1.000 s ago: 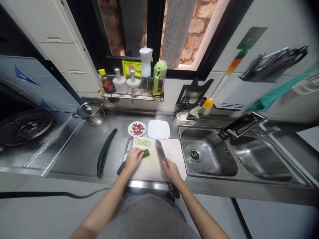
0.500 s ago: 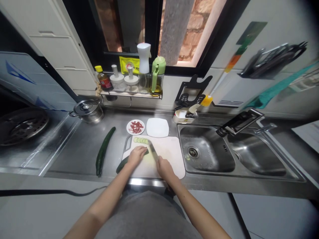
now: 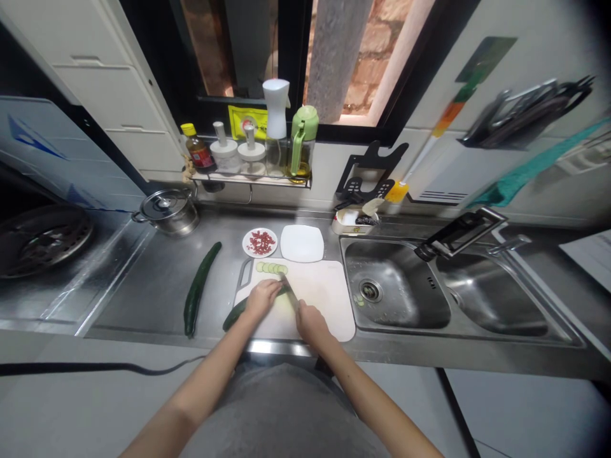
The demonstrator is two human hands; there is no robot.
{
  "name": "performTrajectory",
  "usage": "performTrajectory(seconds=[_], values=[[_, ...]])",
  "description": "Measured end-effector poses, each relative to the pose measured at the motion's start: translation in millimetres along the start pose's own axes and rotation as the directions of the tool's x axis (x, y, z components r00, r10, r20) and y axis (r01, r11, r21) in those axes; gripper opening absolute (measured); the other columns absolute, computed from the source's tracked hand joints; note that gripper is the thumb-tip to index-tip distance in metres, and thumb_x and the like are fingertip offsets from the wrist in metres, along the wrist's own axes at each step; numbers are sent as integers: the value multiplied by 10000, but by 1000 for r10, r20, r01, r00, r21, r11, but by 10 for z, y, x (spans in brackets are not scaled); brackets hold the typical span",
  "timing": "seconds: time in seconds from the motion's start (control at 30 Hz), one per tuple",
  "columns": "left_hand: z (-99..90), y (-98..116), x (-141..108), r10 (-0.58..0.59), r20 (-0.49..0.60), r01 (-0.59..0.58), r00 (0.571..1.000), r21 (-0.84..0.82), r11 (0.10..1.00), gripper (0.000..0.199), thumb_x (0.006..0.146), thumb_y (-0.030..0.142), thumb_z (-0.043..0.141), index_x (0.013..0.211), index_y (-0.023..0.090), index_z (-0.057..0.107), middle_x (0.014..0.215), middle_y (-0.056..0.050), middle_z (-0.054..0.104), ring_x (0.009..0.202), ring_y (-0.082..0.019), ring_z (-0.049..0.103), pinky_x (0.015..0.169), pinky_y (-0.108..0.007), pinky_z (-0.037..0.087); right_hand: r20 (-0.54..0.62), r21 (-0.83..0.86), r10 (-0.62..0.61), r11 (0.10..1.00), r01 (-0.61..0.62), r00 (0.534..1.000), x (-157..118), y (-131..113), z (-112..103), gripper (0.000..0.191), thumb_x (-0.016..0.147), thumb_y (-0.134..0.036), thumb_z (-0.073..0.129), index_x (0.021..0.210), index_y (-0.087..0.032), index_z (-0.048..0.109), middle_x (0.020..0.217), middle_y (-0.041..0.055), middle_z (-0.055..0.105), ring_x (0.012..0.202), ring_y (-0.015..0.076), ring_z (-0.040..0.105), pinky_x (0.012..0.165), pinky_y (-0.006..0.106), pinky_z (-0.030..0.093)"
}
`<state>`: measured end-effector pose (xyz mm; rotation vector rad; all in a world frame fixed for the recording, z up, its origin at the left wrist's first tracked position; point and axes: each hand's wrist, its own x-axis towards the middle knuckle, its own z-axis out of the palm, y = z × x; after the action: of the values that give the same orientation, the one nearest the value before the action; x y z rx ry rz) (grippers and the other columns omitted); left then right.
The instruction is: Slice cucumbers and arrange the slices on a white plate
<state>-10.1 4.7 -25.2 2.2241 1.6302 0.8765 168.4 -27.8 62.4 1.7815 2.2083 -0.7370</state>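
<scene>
My left hand (image 3: 263, 297) is closed over a dark green cucumber (image 3: 233, 314) lying slantwise on the white cutting board (image 3: 329, 299), and covers its middle. In my right hand (image 3: 311, 322) is a knife (image 3: 289, 289), its blade pointing away from me against the cucumber's cut end, close to my left fingertips. Pale green cucumber slices (image 3: 270, 268) overlap in a row near the board's far edge, just beyond the blade tip. A second, whole cucumber (image 3: 199, 289) rests on the steel counter left of the board.
Behind the board are a plate of chopped red pieces (image 3: 260, 242) and a white square plate (image 3: 301, 243). A double sink (image 3: 396, 286) adjoins on the right. A lidded pot (image 3: 167, 212) stands at the back left, and a condiment rack (image 3: 252, 179) hangs under the window.
The knife blade has shifted slightly left, nearer my left fingers and the cut end. My right hand has moved a little left with it; my left hand stays on the cucumber.
</scene>
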Motion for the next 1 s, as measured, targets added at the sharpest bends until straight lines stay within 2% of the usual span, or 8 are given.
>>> performTrajectory(seconds=[0.5,0.8,1.0], values=[[-43,76,17,-13,8,13,1000,-3,1000,233,924,268,490,965,185,704,971,-73,704,904,-182,631,837,-312,505,1,13,-15,1000,15,1000,163,-117,-24,345,917,-79,290,1184,-86,509,970,179,658,1006,225,627,828,305,459],[-74,109,26,-26,13,26,1000,-26,999,237,928,271,484,959,195,706,943,-71,705,900,-174,631,836,-309,505,3,-31,-17,999,17,1000,5,-14,94,356,898,-45,291,1169,-88,517,971,179,661,993,218,626,820,294,455],[-60,99,25,-39,20,39,999,-15,999,235,926,270,487,961,191,705,947,-74,703,914,-181,628,842,-310,499,17,-31,-19,999,19,1000,-25,-4,74,363,886,-41,309,1176,-90,521,988,179,660,995,229,629,819,308,463]])
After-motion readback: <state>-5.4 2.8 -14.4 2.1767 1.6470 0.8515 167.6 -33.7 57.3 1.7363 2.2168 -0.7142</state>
